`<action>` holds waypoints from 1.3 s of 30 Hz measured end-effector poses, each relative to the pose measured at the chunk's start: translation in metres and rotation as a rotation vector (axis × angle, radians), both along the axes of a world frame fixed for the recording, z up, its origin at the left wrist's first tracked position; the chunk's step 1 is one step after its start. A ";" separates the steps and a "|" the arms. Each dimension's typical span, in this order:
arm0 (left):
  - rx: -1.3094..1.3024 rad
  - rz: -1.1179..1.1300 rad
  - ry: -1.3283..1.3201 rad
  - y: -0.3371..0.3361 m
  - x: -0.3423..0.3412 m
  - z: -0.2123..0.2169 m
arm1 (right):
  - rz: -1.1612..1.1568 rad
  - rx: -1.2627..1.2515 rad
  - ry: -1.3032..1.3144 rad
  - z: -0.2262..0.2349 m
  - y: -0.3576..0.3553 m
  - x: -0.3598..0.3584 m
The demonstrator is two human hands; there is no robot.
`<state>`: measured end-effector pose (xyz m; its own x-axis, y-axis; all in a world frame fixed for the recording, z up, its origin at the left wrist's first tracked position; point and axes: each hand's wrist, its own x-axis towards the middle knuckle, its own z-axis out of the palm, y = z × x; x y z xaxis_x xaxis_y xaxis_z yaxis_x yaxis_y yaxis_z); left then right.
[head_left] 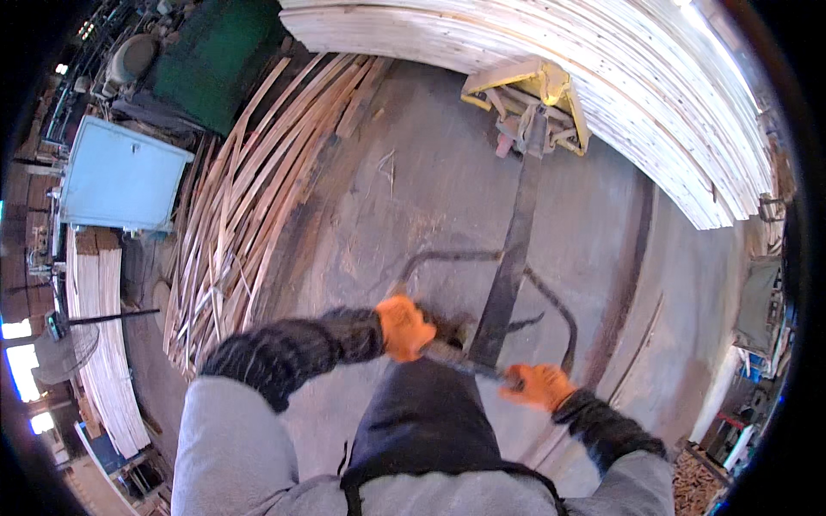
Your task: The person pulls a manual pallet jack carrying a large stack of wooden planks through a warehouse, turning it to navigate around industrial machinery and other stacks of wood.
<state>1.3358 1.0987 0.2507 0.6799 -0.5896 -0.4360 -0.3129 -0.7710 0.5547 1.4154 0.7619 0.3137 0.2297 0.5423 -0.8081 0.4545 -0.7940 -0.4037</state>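
Observation:
Both my hands wear orange gloves. My left hand (pixel 405 328) is closed around the left end of the dark crossbar on a pallet jack handle (pixel 508 284). Lower and to the right, my right hand (pixel 538 387) grips the other end of that bar, so the bar slants down to the right. From it the long dark shaft runs away from me to the yellow pallet jack body (pixel 551 84). Bent dark side bars branch off the shaft. The jack's forks are hidden; its yellow frame stands against a large stack of pale boards (pixel 602 52).
Long thin wood strips (pixel 249 206) lie in a loose heap on the left. Beyond them stand a light blue cabinet (pixel 120 176) and a green machine panel (pixel 215 64). More stacked boards (pixel 107 327) are at far left, by a fan (pixel 69 353). Wood scraps (pixel 695 482) lie lower right.

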 end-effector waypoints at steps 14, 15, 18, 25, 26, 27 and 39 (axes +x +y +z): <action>0.128 -0.054 -0.059 -0.011 -0.020 -0.032 | -0.014 0.002 -0.147 -0.054 -0.021 -0.032; 0.034 0.001 -0.157 -0.006 -0.010 -0.008 | 0.025 -0.082 -0.121 -0.016 -0.014 -0.007; 0.057 -0.061 0.440 -0.007 0.060 0.088 | -0.115 -0.140 0.137 0.076 0.001 0.043; -0.027 -0.362 0.260 0.008 0.001 -0.042 | 0.043 0.062 0.185 -0.108 -0.023 -0.043; 0.069 -0.383 0.346 0.007 -0.006 -0.051 | 0.056 0.015 0.202 -0.112 -0.013 -0.051; 0.090 -0.355 0.425 0.004 -0.018 -0.087 | 0.035 0.027 0.169 -0.127 -0.012 -0.060; 0.090 -0.161 0.403 0.004 0.007 -0.016 | -0.079 -0.031 -0.116 -0.060 0.001 -0.046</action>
<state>1.3428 1.1023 0.2348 0.3477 -0.6220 -0.7015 -0.2056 -0.7806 0.5903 1.3699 0.7625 0.2536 0.3641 0.4938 -0.7897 0.4320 -0.8407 -0.3265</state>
